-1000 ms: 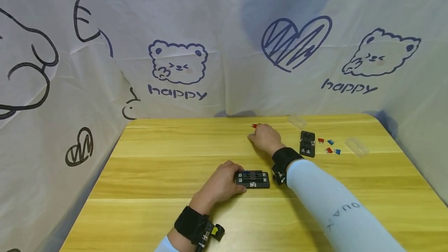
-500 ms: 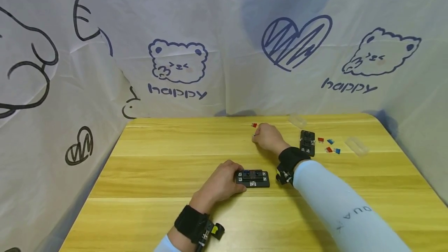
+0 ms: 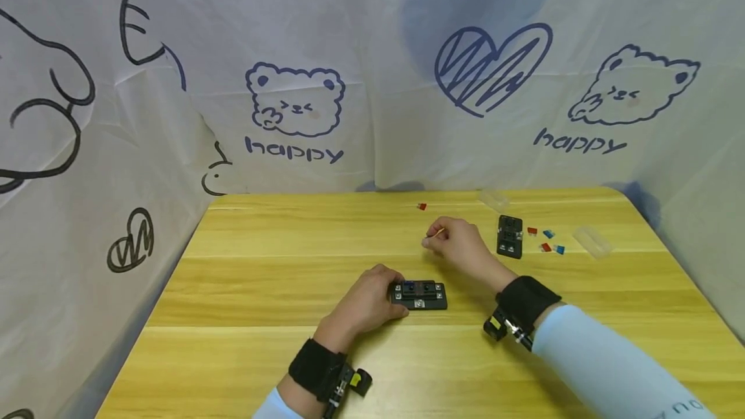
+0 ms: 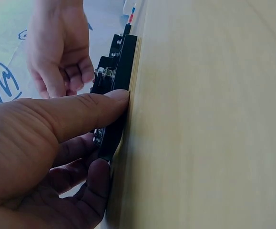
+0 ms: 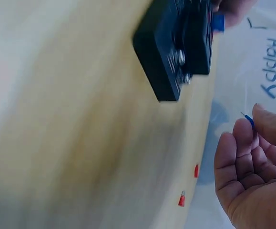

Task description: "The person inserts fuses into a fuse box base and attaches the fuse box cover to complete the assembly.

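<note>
Passable between the right hand (image 3: 462, 247) and the right end of the near block (image 3: 420, 303); blocked at its left end by the left hand (image 3: 363, 299), farther right by the far block (image 3: 509, 246).

Makeshift work booth; doodled white sheets (image 3: 390, 83) surround a wood-grain table (image 3: 279, 251).

The yellow wood-grain table (image 3: 279, 231) is backed by a creased white cloth (image 3: 381, 24). On it, a bear head (image 3: 297, 101) is drawn in blue, with a "happy" caption (image 3: 293, 150) lettered beneath. Farther right, a scribbled heart (image 3: 493, 70) and a second bear head (image 3: 634, 86), likewise captioned, are seen. At left, large curved lines (image 3: 77, 123) and a small heart (image 3: 131, 241) are drawn in black.
</note>
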{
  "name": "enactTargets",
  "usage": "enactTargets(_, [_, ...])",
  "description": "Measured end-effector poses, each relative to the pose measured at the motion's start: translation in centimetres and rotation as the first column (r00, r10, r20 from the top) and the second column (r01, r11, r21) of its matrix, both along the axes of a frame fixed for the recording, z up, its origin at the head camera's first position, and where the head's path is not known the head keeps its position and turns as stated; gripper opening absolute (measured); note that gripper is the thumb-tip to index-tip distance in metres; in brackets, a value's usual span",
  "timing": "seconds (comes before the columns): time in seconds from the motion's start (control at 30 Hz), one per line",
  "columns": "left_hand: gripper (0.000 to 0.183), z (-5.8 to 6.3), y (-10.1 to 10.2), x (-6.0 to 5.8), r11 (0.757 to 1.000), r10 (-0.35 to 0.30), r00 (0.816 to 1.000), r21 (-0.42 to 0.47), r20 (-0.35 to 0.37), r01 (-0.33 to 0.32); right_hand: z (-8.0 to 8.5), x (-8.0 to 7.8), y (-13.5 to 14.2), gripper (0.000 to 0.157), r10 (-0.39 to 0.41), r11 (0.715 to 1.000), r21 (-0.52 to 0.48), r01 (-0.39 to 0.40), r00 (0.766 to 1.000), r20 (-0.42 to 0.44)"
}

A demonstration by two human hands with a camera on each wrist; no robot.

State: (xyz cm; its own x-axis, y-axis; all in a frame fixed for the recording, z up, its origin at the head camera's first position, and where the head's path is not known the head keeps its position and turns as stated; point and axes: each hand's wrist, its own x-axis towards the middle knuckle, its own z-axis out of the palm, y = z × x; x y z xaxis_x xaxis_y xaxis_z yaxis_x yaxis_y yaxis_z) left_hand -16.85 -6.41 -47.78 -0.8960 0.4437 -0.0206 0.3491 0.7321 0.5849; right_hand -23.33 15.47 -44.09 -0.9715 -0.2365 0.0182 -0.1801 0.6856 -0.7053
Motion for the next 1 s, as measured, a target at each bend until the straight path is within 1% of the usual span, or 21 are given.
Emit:
enactTargets(0.17, [0.053,0.1,0.0,0.0,1.0,0.0,1.0,0.002,-0.005,0.0,0.1,2.3,0.3,0.014,0.047,0.999,0.0,-0.047,0.998,-0.03])
enactTargets(0.23, [0.053,0.1,0.0,0.0,1.0,-0.002,1.0,0.005,-0.006,0.002,0.1,3.1,0.2,0.012,0.069,0.998,-0.004,-0.069,0.997,-0.025])
enactTargets(0.4, [0.052,0.0,0.0,0.0,1.0,-0.007,1.0,0.002,-0.004,0.007,0.1,4.6,-0.2,0.006,0.108,0.994,-0.003,-0.108,0.994,-0.02])
enactTargets(0.5, [0.052,0.0,-0.1,0.0,1.0,-0.008,1.0,-0.002,0.004,0.008,-0.1,5.4,-0.7,0.005,0.126,0.992,0.037,-0.124,0.991,-0.054])
enactTargets(0.57, [0.051,0.0,-0.1,0.0,1.0,-0.007,1.0,-0.004,0.012,0.007,-0.3,5.7,-1.0,0.005,0.139,0.988,0.076,-0.132,0.986,-0.092])
enactTargets(0.7, [0.05,0.1,-0.1,0.0,1.0,-0.004,1.0,-0.005,0.018,0.004,-0.7,6.3,-1.6,0.004,0.174,0.979,0.139,-0.151,0.97,-0.171])
enactTargets(1.0, [0.048,0.3,0.0,0.1,1.0,0.002,1.0,-0.001,0.024,-0.002,-1.4,6.7,-2.4,0.005,0.226,0.966,0.182,-0.185,0.945,-0.236])
